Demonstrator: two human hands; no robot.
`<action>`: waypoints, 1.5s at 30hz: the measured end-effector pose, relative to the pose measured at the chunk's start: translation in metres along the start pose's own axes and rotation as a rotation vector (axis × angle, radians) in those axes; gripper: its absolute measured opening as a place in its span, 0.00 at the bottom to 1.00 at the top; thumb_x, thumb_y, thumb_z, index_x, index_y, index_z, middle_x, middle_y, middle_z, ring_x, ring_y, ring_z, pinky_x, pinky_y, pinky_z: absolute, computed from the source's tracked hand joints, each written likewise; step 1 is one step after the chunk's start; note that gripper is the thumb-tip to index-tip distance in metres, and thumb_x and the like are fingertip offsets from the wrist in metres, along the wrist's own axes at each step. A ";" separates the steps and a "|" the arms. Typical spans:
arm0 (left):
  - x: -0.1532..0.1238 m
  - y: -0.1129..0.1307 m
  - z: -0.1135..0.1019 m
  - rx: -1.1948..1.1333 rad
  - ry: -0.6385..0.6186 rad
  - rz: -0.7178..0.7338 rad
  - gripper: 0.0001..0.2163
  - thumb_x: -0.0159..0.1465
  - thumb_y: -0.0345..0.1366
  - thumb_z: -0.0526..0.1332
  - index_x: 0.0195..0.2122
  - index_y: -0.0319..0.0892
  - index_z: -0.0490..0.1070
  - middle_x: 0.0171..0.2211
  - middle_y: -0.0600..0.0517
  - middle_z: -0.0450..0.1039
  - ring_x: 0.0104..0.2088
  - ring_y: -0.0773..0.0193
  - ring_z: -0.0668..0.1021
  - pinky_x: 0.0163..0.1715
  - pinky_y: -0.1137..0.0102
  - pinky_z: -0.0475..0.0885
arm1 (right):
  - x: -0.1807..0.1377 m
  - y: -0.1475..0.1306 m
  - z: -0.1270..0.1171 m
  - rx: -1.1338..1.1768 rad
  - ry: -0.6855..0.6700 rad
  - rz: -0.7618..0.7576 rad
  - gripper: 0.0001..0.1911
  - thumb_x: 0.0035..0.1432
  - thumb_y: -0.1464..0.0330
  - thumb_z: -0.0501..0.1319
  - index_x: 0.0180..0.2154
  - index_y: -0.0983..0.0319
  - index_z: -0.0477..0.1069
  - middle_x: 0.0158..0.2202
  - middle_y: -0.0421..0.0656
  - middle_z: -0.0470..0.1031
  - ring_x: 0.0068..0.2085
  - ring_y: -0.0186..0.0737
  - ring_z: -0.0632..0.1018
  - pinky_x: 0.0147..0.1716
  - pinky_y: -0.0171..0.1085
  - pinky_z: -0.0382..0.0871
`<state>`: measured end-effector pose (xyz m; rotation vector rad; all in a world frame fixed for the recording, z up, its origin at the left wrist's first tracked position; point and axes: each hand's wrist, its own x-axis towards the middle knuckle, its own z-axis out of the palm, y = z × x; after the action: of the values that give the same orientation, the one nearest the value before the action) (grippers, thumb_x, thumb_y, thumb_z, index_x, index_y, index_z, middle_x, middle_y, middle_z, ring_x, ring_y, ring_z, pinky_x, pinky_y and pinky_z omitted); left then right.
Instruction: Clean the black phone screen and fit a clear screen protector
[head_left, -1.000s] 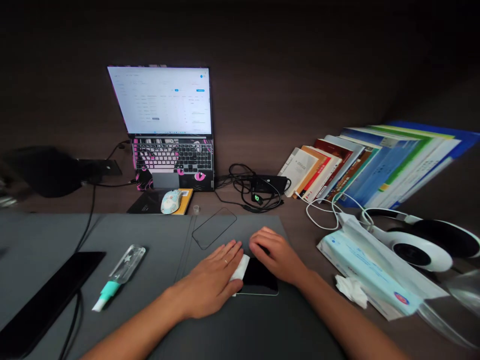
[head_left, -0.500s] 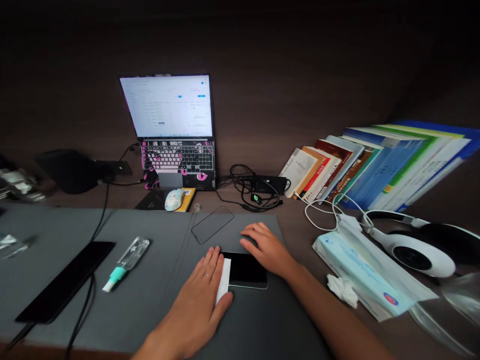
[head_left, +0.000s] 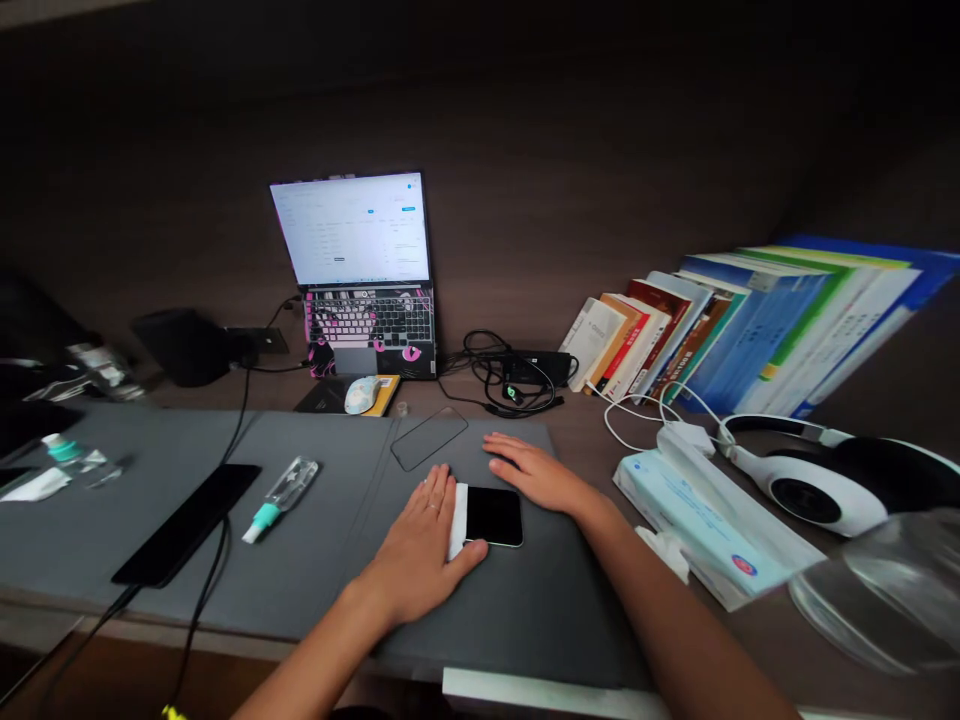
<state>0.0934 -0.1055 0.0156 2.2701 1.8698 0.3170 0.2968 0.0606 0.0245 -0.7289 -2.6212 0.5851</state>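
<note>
Black-screened and thinly rimmed in a pale tone, a phone (head_left: 495, 517) lies flat at lower centre of the frame, its long axis running roughly from left to right across the picture. Its rounded right end shows; the left part is covered, and I cannot tell which end is its top. Over that part lies a white tissue (head_left: 459, 520), under the left hand (head_left: 429, 530), which is spread flat, palm down, fingers straight and close together, thumb stretched out to the right by the phone's lower edge. The right hand (head_left: 534, 474) is open and palm down, its fingers slightly parted and pointing to the upper left, just beside the phone's upper right corner; it grips nothing visible, and whether it touches the phone I cannot tell. Beneath all this spreads a grey mat (head_left: 315, 590). Just above the hands rests a thin black-edged sheet (head_left: 430, 438), tilted up to the right. Left of centre lies a clear spray bottle (head_left: 289, 492); at right, a blue tissue packet (head_left: 690, 520). An open laptop (head_left: 367, 300) stands at upper centre-left.
</note>
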 end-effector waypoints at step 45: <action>0.058 0.085 0.012 -0.040 -0.040 0.076 0.58 0.61 0.74 0.41 0.72 0.20 0.41 0.73 0.30 0.36 0.73 0.40 0.43 0.72 0.51 0.43 | 0.003 0.014 0.005 0.025 0.082 0.053 0.40 0.71 0.43 0.39 0.61 0.63 0.72 0.70 0.52 0.61 0.73 0.54 0.53 0.70 0.57 0.50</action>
<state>0.1876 -0.0645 0.0302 2.3075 1.7452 0.3150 0.2978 0.0720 0.0137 -0.8001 -2.5220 0.5898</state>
